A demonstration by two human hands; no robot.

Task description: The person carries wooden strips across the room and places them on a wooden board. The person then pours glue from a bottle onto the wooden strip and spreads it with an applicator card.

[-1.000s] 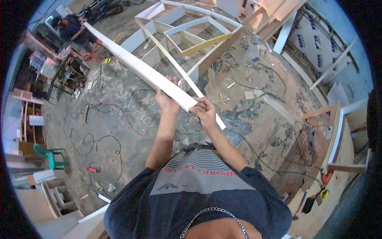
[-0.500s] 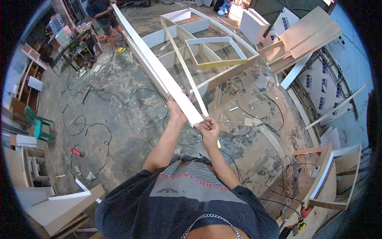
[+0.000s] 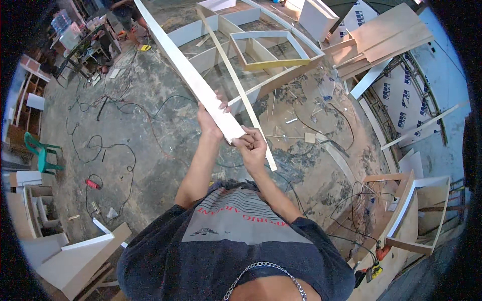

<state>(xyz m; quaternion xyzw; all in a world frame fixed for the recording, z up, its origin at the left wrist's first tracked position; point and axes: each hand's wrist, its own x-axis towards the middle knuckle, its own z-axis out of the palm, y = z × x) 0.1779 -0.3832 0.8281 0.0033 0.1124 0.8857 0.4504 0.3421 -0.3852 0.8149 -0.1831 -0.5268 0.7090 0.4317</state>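
Observation:
A long white board [image 3: 187, 71] slants from the far left down to a near end in front of my chest. My left hand [image 3: 211, 120] is wrapped around it from below, fingers showing along its right edge. At the board's near end my right hand [image 3: 252, 145] pinches the corner between thumb and fingers. Just right of the board a long narrow wooden strip [image 3: 236, 83] lies across a large curved white-and-wood frame [image 3: 196, 37]. On that frame rests a smaller curved frame [image 3: 271, 64] with a yellowish front edge.
A person [image 3: 128, 20] stands at the far left, partly cut off, by a cluttered table [image 3: 90, 42]. Cables [image 3: 103, 145] and scraps lie on the floor. A green chair [image 3: 42, 150] is at left. Wooden panels [image 3: 391, 40] lean at right, with another curved frame [image 3: 411, 220] nearer.
The whole view has shifted slightly. The board has turned a little, and its broad white face shows more. Both hands keep their hold near its end.

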